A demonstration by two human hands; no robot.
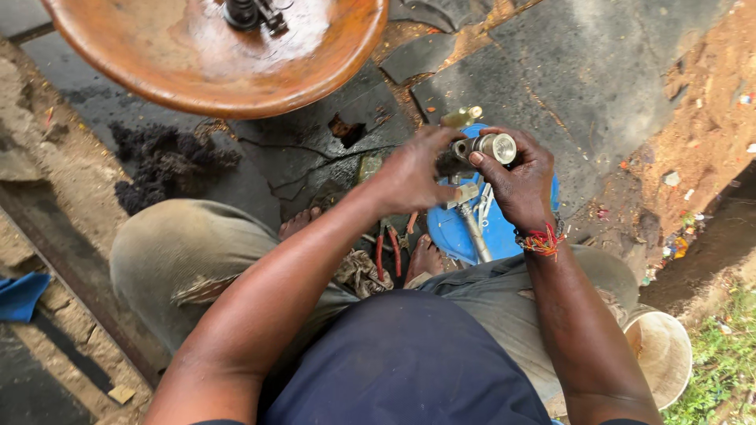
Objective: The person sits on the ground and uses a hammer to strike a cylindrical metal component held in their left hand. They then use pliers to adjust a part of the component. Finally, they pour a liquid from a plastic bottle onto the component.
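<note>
At the upper left of the frame sits a rusty orange basin [197, 71]. Near centre, the left hand [409, 173] pinches a small metal cylinder [488, 147]; the right hand [524, 185] curls closed around it from the right, above a blue lid [449, 232].

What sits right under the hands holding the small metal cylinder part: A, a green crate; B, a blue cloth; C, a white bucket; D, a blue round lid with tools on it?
D: the right hand and left hand hold the metal part above a blue round lid that carries metal tools.
</note>
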